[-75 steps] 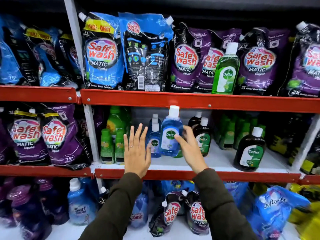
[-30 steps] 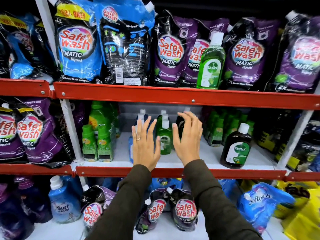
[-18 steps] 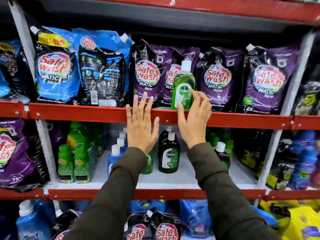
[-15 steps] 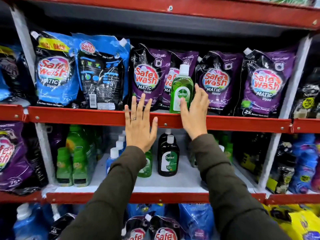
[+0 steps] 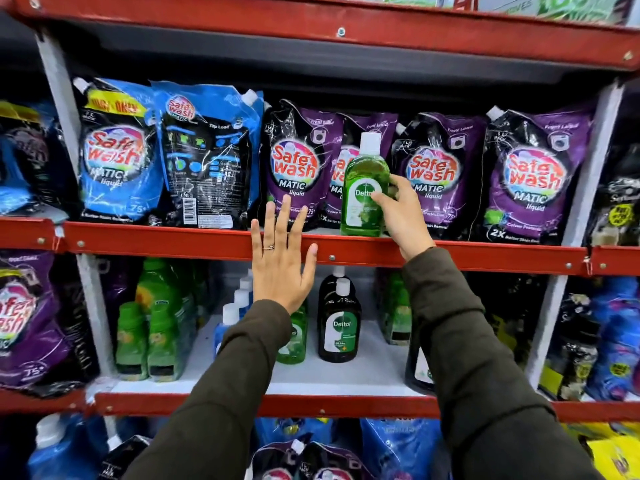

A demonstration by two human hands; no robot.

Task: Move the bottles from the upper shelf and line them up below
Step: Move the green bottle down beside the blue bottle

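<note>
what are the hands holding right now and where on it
The right hand grips the green Dettol bottle by its body; the left hand holds nothing.

Left hand (image 5: 281, 263) hides green lower-shelf bottle (image 5: 294, 344) top; far-left pouches (image 5: 20, 157) blurred.

Green white-capped bottle (image 5: 363, 188), purple pouches (image 5: 526, 178) behind, red shelf edge (image 5: 173, 239), olive sleeves (image 5: 485, 375).

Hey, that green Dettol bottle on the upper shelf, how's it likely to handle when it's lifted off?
The green Dettol bottle looks nearly full, so probably heavy for its size. It is tall on a narrow base at the shelf edge, so a nudge could tip it. Its plastic looks smooth, perhaps slippery; the right hand grips around its label.
</note>
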